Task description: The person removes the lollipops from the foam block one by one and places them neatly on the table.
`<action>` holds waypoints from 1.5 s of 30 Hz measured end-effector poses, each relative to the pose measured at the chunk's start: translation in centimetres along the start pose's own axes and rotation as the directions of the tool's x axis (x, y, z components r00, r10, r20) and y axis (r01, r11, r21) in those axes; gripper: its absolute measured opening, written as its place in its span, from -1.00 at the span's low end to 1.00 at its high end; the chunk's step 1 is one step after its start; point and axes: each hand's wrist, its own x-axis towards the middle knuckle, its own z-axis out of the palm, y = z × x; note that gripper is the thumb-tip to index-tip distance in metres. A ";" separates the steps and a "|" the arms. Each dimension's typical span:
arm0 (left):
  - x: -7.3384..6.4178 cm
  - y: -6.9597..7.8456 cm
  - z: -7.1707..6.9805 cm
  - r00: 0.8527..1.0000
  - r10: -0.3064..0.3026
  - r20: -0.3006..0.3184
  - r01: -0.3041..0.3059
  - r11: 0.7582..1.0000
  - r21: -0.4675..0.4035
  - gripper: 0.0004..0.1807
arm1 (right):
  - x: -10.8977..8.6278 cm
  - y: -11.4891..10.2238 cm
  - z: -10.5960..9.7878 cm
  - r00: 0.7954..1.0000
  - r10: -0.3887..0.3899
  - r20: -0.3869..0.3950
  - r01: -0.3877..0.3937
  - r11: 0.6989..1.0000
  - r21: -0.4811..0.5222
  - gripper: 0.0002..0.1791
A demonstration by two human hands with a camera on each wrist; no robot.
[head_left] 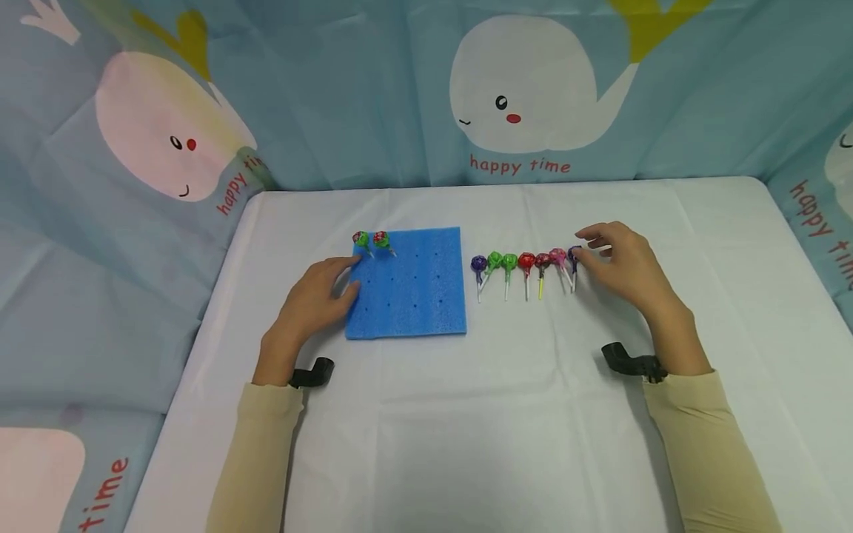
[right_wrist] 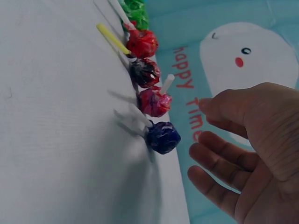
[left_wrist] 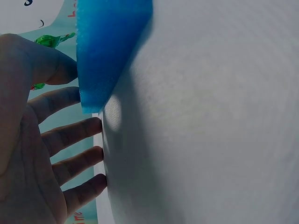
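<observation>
a blue foam board [head_left: 406,285] is being kept flat on the white tablecloth [head_left: 506,414], left of the middle, and its left edge is being touched by the left hand [head_left: 313,300], whose fingers [left_wrist: 74,135] are being held nearly straight and spread, gripping nothing; in the left wrist view the thumb is being laid against the foam's edge while the other fingertips are being rested at the cloth beside it. two wrapped lollipops [head_left: 371,240] are being held upright in the holes of the board's far left corner. a row of seven lollipops [head_left: 525,265] is being kept lying on the cloth just to the right of the board, sticks pointing toward the person. the right hand [head_left: 623,266] is being held at the right end of this row, fingers [right_wrist: 219,161] loosely parted and relaxed, closed on nothing. the nearest sweet, a dark purple lollipop [right_wrist: 162,137], is being approached by the fingertips; from the head view it is possibly being brushed by them, though in the right wrist view a small gap is being shown. a whale-printed curtain [head_left: 533,96] is being hung behind the table.
</observation>
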 end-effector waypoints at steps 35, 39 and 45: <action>0.1 -0.3 -0.2 1.000 0.012 0.002 -0.012 1.000 -0.016 -0.37 | 5.4 -9.8 3.8 0.957 -0.259 0.132 0.248 0.965 0.090 -0.63; 0.1 -0.3 0.0 1.000 0.010 0.003 -0.010 1.000 -0.014 -0.37 | 6.1 -11.0 4.8 0.945 -0.285 0.158 0.271 0.957 0.104 -0.62; 0.1 -0.2 -0.1 1.000 0.022 0.008 -0.022 1.000 -0.010 -0.37 | 6.6 -12.0 6.5 0.935 -0.314 0.166 0.295 0.947 0.130 -0.62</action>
